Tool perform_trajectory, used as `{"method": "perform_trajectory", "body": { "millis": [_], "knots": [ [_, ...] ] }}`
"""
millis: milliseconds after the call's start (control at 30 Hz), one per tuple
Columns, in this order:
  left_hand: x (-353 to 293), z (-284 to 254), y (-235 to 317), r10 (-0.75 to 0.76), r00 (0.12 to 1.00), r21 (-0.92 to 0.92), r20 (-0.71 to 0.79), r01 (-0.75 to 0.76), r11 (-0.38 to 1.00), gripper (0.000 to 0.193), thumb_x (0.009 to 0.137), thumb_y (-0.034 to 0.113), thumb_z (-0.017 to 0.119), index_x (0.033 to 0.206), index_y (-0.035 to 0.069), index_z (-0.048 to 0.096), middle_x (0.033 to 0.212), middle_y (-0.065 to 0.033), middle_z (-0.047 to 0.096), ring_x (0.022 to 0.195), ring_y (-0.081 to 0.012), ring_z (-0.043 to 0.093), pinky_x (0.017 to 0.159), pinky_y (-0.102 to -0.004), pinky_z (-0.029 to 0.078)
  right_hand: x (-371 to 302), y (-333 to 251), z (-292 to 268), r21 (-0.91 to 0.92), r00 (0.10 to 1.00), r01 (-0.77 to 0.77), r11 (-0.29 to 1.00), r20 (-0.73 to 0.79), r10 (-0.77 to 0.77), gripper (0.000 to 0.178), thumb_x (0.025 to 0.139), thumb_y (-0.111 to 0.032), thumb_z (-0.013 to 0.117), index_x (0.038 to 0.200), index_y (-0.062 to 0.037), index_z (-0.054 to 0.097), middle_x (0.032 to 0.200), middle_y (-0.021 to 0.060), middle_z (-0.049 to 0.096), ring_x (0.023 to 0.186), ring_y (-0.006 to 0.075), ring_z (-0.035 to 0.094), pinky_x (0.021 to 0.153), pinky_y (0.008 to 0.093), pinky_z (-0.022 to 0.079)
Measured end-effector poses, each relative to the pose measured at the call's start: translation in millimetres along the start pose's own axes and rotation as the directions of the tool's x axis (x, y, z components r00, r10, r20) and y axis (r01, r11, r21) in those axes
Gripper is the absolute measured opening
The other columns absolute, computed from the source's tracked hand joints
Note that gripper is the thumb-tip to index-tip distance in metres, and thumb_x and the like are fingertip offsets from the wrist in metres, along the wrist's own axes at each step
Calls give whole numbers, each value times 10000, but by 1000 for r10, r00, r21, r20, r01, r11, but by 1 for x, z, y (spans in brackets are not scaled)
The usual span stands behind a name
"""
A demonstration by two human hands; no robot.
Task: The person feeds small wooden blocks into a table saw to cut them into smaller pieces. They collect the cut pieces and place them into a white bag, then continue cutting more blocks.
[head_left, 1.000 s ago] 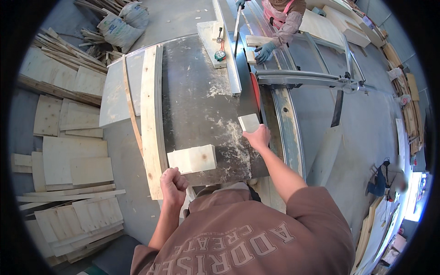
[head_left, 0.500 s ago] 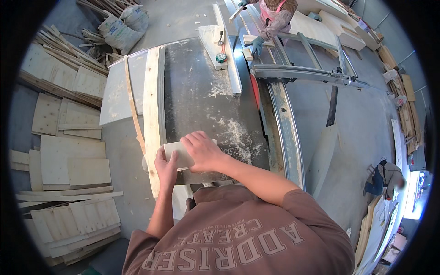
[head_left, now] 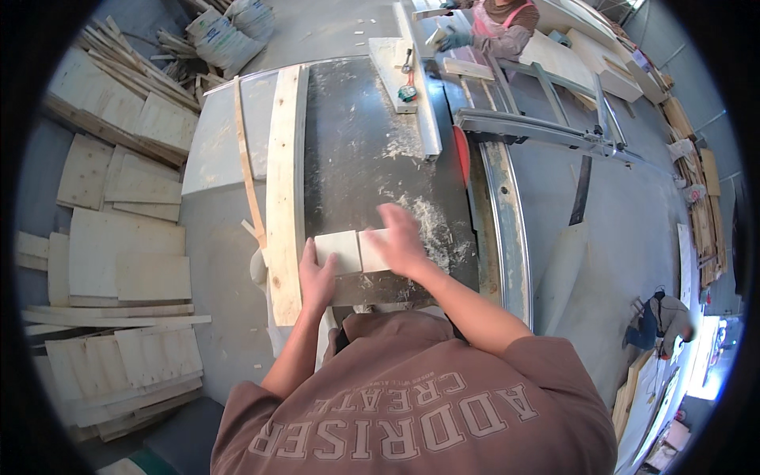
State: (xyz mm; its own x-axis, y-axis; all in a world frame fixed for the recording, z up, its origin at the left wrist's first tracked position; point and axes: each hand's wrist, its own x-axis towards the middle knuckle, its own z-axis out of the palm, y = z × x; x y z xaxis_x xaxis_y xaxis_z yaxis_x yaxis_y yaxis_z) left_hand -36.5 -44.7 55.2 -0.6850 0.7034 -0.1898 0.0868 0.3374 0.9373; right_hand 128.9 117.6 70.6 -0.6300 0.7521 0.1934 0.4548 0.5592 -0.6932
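On the near part of the dark table [head_left: 340, 174], two pale rectangular wood pieces lie side by side with a thin gap between them. My left hand [head_left: 318, 279] is closed on the left end of the left piece [head_left: 342, 247], its thumb lying on the face. Over the right end of the right piece [head_left: 372, 258] is my right hand [head_left: 401, 244], touching or just above it. Motion smears its fingers, so its grip is unclear. Pale sawdust [head_left: 435, 237] lies close beside that hand.
Long boards [head_left: 285, 182] run along the table's left side. Farther off are a metal fence [head_left: 419, 87], a tape measure [head_left: 407, 93] and a red guard [head_left: 461, 154]. A co-worker's gloved hand [head_left: 453, 38] is beyond the sliding rail. Stacked plywood [head_left: 127, 245] stands left.
My hands and the pale wood have shifted right relative to the long boards. The right hand has moved away from the left, and two separate pieces now show.
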Motion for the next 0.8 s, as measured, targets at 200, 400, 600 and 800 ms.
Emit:
{"method": "perform_trajectory", "body": {
  "millis": [200,400,600,800],
  "knots": [
    [1,4,5,-34,997,-70,74,39,997,701,1024,85,662,1610,-132,345,1482,-278,609,1356,-294,613,1145,-386,475,-24,49,26,311,860,-509,802,165,482,679,1121,-435,532,1495,127,465,1483,352,561,1390,479,537,1196,509,400],
    [0,1,3,-8,996,-27,92,11,1000,687,1022,74,653,1607,-128,354,1463,-280,627,1351,-313,621,1152,-395,474,-33,45,53,429,905,-425,797,183,385,651,1150,-353,492,1537,151,353,1513,400,493,1451,464,498,1207,477,389],
    [2,-2,3,-26,991,-30,134,30,999,720,1011,73,661,1622,-115,330,1463,-281,627,1361,-326,615,1166,-401,462,-36,47,51,481,883,-469,741,251,396,707,1145,-381,510,1574,136,289,1530,390,485,1486,448,467,1232,457,360],
    [-2,-2,7,-23,989,1,148,23,1000,787,1005,76,667,1653,-101,257,1531,-280,565,1405,-317,577,1185,-397,443,-36,49,51,643,848,-523,560,329,415,869,1134,-397,562,1661,123,106,1689,324,320,1561,342,381,1267,415,327]
  ]
}}
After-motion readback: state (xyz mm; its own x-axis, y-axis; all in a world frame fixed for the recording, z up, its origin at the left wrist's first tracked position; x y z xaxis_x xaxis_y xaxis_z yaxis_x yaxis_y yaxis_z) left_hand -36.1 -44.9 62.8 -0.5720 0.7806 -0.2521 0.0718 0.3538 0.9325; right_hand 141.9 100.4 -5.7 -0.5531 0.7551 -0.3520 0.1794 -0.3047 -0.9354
